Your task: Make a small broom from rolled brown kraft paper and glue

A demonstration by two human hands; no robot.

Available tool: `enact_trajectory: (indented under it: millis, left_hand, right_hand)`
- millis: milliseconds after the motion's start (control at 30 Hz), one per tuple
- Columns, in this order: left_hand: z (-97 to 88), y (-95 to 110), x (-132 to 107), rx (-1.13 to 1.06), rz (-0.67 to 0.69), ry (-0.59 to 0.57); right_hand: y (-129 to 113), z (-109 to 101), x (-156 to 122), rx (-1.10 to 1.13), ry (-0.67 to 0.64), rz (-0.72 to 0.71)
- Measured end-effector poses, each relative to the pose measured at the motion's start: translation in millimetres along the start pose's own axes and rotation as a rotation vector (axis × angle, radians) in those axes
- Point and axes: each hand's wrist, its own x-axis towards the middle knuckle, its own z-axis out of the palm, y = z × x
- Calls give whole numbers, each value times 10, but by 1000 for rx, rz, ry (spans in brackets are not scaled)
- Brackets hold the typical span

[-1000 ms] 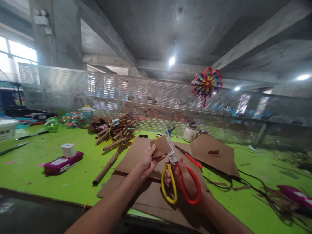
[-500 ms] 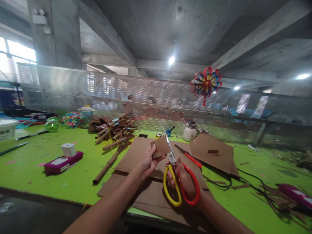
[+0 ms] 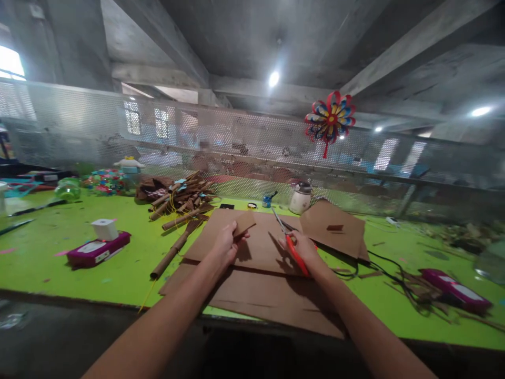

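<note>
My left hand (image 3: 224, 246) pinches a small brown paper piece (image 3: 243, 223) above the large brown paper sheets (image 3: 260, 273) on the green table (image 3: 98, 273). Off to the right, my right hand (image 3: 302, 248) grips scissors (image 3: 290, 242) with red and yellow handles, blades pointing up and away. The scissors are apart from the paper piece, and the blades look nearly closed. Both hands hover low over the sheets.
Rolled brown paper tubes (image 3: 181, 202) lie in a pile at the back left, one long tube (image 3: 173, 252) nearer. A magenta wipes pack (image 3: 94, 251) with a white box (image 3: 104, 229) sits left. A jar (image 3: 299, 200), black cables (image 3: 390, 268) and a pinwheel (image 3: 330, 120) on the mesh fence are right.
Both hands dropped toward the sheets and moved apart. The scissors left the paper piece and swung right, handles turned away. The camera tilted down slightly.
</note>
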Motion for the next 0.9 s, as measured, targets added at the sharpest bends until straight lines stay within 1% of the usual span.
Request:
enact_trajectory:
  millis: [100, 200, 300, 400, 467, 600, 767, 900]
  left_hand:
    - [-25, 38, 42, 17, 16, -3]
    - [-35, 39, 61, 48, 5, -30]
    - [-33, 6, 54, 92, -42, -77]
    - [-31, -45, 42, 134, -95, -119]
    - [-32, -79, 41, 164, -119, -137]
    - [-41, -114, 62, 226, -133, -127]
    - [-58, -111, 117, 276, -121, -99]
    - [-67, -120, 146, 303, -110, -112]
  right_hand:
    - [101, -1, 44, -232, -39, -39]
    - [146, 36, 19, -408, -73, -67]
    - [186, 88, -22, -463, -53, -86]
    - [235, 111, -44, -448, -43, -136]
    - [265, 100, -43, -407, -59, -169]
    - [298, 62, -20, -307, -66, -184]
    - [307, 71, 3, -224, 9, -207]
    - [336, 58, 43, -177, 100, -230]
